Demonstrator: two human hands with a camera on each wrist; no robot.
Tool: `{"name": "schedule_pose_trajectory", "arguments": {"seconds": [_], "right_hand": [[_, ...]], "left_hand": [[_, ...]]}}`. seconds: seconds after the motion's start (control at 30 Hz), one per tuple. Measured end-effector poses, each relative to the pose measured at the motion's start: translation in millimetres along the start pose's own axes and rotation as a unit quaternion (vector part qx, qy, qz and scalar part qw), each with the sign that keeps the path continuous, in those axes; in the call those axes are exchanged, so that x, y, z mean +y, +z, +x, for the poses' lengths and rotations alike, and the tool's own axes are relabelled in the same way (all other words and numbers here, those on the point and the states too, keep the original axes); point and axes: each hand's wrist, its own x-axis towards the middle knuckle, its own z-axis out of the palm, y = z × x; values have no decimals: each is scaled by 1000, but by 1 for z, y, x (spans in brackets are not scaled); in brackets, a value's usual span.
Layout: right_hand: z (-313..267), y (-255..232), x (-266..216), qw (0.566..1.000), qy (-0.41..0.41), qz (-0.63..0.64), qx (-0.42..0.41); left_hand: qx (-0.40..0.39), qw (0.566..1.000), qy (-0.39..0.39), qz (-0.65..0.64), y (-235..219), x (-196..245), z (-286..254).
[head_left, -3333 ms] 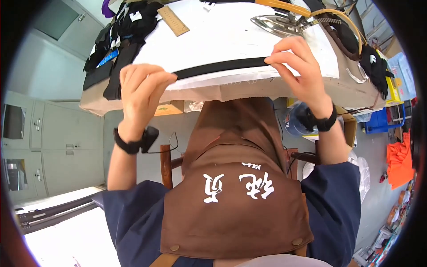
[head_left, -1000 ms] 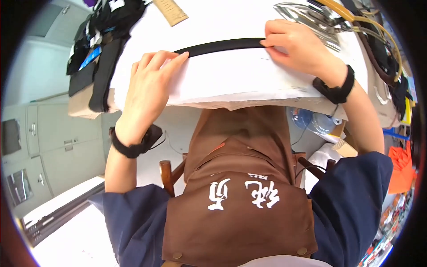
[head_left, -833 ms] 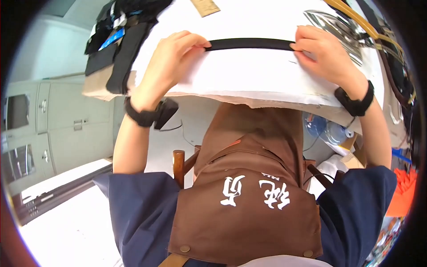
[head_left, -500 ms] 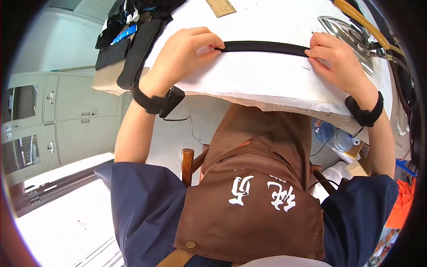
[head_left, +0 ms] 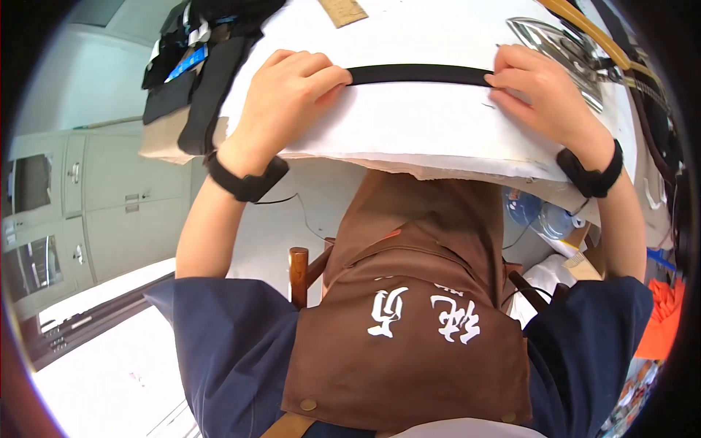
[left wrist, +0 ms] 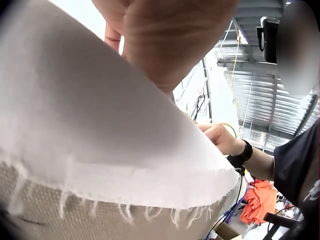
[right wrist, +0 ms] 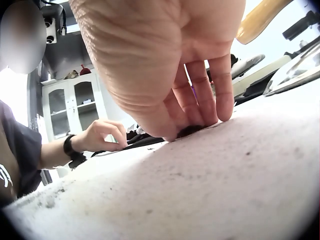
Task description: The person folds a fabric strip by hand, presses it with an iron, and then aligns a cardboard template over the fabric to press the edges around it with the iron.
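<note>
A narrow black fabric strip [head_left: 420,74] lies stretched sideways over the white cloth [head_left: 409,120] on the table, bowing slightly away from the body. At its left end my left hand [head_left: 288,91] pinches it; thumb and fingertips come together over that end. The right end is pinched by my right hand [head_left: 544,91]. In the right wrist view the right hand's fingers [right wrist: 225,95] reach down to the cloth, with a dark bit of the strip under them. The left wrist view shows the left palm [left wrist: 170,35] beyond the cloth edge, its fingertips mostly hidden.
A metal iron [head_left: 577,62] with a yellow hose [head_left: 584,29] sits just beyond the right hand. Dark folded fabric pieces [head_left: 212,95] are piled at the left edge. A wooden ruler [head_left: 343,11] lies at the back. The cloth's frayed edge [left wrist: 125,205] hangs in front.
From near the table's front edge, both hands have brought the strip farther back onto the white cloth. Lately the left fingers have closed in more over its left end; the head view has shifted.
</note>
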Motion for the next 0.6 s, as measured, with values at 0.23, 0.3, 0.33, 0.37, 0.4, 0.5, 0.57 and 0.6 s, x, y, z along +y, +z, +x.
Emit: {"name": "schedule_pose_trajectory", "arguments": {"seconds": [0.23, 0.3, 0.33, 0.37, 0.4, 0.5, 0.57, 0.6], "right_hand": [[4, 4, 12, 999, -35, -4, -19], [7, 6, 7, 999, -30, -34, -20], [7, 5, 5, 997, -28, -65, -23], [7, 7, 6, 997, -26, -69, -23], [7, 9, 9, 998, -11, -68, -12], [9, 5, 19, 996, 81, 9, -25], [10, 6, 16, 983, 141, 113, 20], [11, 2, 9, 985, 134, 105, 16]], "left_hand": [[-39, 999, 13, -19, -4, 1, 10], [-24, 999, 22, -7, 0, 2, 12], [-7, 1000, 28, 6, 2, 3, 14], [-4, 1000, 30, 5, 3, 5, 15], [-2, 1000, 25, 9, 3, 7, 15], [8, 1000, 13, 20, 5, 13, 16], [22, 999, 3, 28, 7, 18, 18], [27, 999, -1, 42, 10, 19, 18]]}}
